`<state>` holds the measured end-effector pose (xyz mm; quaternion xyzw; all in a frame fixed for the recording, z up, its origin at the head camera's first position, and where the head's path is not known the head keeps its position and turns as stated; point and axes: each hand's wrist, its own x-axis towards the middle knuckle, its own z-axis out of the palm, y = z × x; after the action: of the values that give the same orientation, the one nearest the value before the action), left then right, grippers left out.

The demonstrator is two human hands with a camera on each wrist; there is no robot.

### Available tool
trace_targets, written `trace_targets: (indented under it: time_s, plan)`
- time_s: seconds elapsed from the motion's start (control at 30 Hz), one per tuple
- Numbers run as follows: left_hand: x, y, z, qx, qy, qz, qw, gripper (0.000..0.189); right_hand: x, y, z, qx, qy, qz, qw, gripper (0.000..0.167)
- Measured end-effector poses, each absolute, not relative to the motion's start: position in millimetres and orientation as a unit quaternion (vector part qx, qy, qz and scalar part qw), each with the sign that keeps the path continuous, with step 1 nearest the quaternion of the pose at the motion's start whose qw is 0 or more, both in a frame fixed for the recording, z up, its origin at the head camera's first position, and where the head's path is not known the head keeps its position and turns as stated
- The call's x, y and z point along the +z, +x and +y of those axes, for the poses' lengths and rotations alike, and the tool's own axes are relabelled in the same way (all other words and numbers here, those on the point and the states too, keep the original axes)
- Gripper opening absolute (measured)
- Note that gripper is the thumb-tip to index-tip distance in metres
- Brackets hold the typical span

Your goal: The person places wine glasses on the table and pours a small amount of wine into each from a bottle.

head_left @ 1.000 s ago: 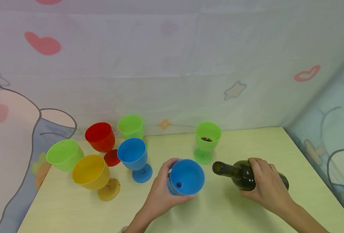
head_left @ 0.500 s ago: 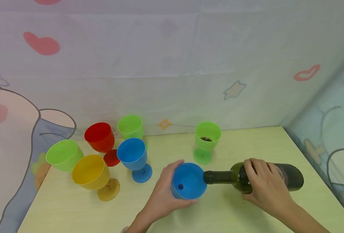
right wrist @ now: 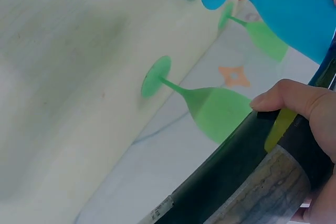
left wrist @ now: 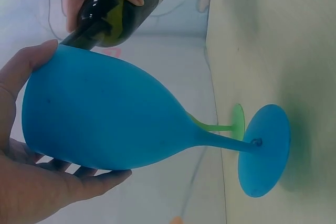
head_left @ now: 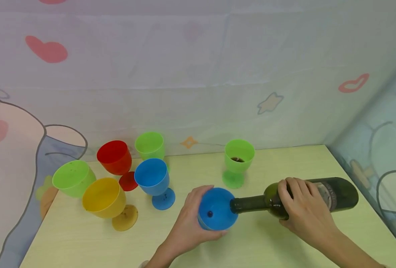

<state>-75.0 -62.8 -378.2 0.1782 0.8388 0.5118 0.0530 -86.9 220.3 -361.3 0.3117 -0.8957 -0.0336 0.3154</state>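
My left hand [head_left: 192,219] grips a blue goblet [head_left: 220,210] by its bowl, thumb on one side and fingers on the other. A small dark spot shows inside the bowl. In the left wrist view the goblet [left wrist: 110,108] has its foot close to the tabletop; whether they touch I cannot tell. My right hand [head_left: 306,212] grips a dark green wine bottle [head_left: 343,191] around its body. The bottle lies tilted, its neck pointing left, with the mouth just over the goblet's right rim. No stream of liquid is visible. Behind stands a green goblet [head_left: 239,156] with dark liquid in it.
At the left of the pale table [head_left: 67,238] stand a yellow goblet [head_left: 104,201], a red goblet [head_left: 115,160], another blue goblet [head_left: 152,178] and two green ones, left green goblet [head_left: 74,180] and back green goblet [head_left: 150,145]. A printed cloth [head_left: 151,67] hangs behind.
The bottle has swung from pointing toward the head camera to lying sideways, its mouth moving left onto the blue goblet's rim. The held goblet has shifted slightly right and nearer.
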Motion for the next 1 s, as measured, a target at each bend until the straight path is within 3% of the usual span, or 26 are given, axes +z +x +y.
trace_targets:
  time_s: [1.0]
  plan:
    - [-378.9, -75.7, -57.7, 0.521, 0.166, 0.836, 0.046, 0.083, -342.3, -88.7, 220.4, -0.074, 0.332, -0.885, 0.316, 0.080]
